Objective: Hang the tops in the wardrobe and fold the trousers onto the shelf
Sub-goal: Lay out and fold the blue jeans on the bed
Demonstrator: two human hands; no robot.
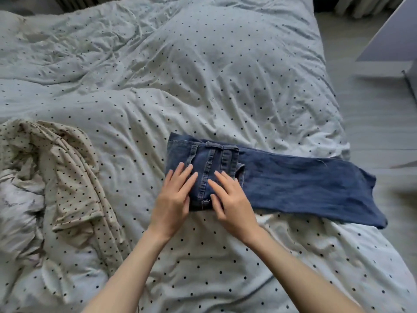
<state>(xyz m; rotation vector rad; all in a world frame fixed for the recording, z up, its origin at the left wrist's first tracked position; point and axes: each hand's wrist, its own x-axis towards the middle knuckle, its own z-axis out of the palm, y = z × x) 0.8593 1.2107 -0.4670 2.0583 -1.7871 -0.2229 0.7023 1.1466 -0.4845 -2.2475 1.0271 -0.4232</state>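
jeans (282, 184) lie on the bed, partly folded: waistband end doubled over at the left, legs running out flat to the right with the hem close to the bed's right edge. left hand (174, 195) flat on the folded part, fingers straight and a little spread, pressing down, gripping nothing. right hand (232, 199) flat too, just beside the left, fingers extended across the seam and belt loops, pressing on the denim, not curled round it. both forearms bare, coming in from the bottom. a beige dotted top (74, 177) lies crumpled to the left of the jeans, apart from them, draped partly over a rumpled white cloth (18, 199) at the far left edge; cannot tell what that cloth is. nothing lies on top of the jeans but the hands. the surface is a pale duvet (203, 75) with small dark dots, heavily creased, puffed up in the middle behind the jeans, covering almost the whole bed. to the right, grey floor (372, 132) alongside the bed and the corner of a white furniture panel (392, 39) at upper right. top edge is dark and blurred, curtain-like folds at the top right corner, too unclear to name.
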